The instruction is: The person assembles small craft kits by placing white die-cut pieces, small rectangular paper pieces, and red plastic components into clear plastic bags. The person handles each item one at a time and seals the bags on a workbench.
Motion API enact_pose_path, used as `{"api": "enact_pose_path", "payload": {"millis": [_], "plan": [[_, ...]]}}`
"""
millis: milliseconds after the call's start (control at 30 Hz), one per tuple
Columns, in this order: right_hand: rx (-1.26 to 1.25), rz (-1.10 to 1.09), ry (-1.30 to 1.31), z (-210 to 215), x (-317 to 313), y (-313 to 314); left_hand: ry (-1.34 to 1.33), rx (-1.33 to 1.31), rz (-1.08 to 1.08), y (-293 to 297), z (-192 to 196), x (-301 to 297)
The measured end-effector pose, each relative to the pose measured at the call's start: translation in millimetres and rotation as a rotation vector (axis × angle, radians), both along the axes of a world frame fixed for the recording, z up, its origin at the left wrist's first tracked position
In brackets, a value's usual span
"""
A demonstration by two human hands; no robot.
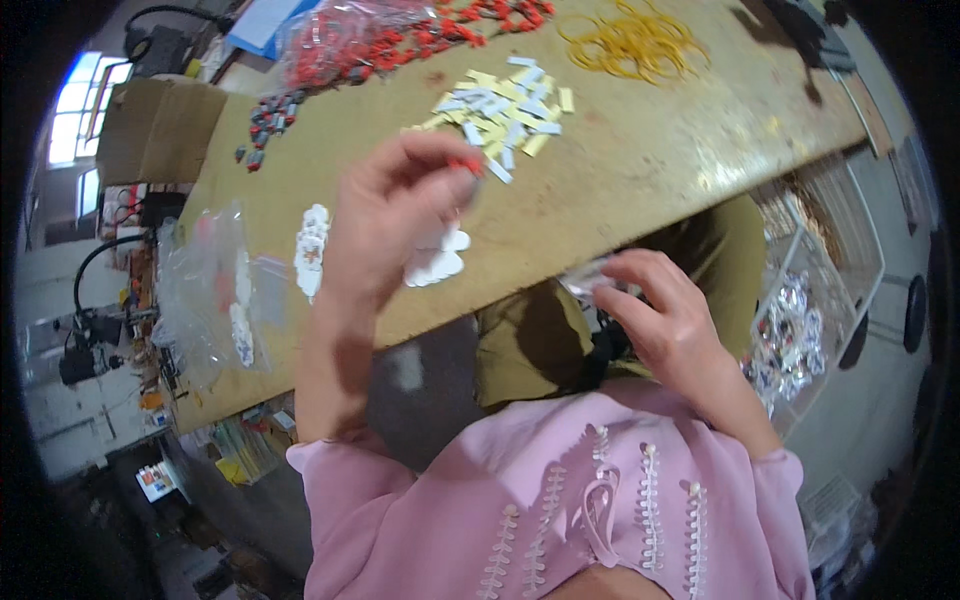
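Note:
My left hand (395,205) is raised over the table, thumb and fingers pinched on a small red plastic piece (466,167). Beneath and partly behind it lie rounded white cards (437,262). Just beyond the fingers spreads a heap of small pale yellow and white strips (505,108). Over my lap, by the table's near edge, my right hand (662,305) has its fingers bent round a shiny clear plastic packet (585,281). What the packet contains is too small to tell.
On the table (590,180) are a pile of red pieces (400,50), yellow rubber bands (640,45), small grey parts (270,125), a stack of printed white cards (312,250) and clear bags (205,300). A clear bin (850,240) with shiny packets (790,335) stands at my right.

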State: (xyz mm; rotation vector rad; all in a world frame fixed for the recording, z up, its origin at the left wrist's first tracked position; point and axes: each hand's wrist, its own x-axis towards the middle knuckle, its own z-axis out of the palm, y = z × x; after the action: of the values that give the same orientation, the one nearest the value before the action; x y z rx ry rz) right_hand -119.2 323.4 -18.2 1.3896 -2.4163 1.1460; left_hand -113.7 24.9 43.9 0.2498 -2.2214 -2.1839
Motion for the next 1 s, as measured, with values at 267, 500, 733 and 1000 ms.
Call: {"api": "enact_pose_path", "payload": {"millis": [267, 500, 733, 1000], "plan": [[-0.092, 0.03, 0.004, 4, 3, -6, -0.086, -0.2, -0.294, 71, -1, 41], [-0.111, 0.083, -0.038, 6, 7, 1, 0.071, -0.085, -0.263, 76, -16, 45], [-0.124, 0.022, -0.081, 0, 9, 10, 0.143, -0.097, -0.22, 74, -13, 35], [-0.071, 0.018, -0.099, -10, 18, 26, 0.374, -0.829, -0.166, 58, -16, -72]]}}
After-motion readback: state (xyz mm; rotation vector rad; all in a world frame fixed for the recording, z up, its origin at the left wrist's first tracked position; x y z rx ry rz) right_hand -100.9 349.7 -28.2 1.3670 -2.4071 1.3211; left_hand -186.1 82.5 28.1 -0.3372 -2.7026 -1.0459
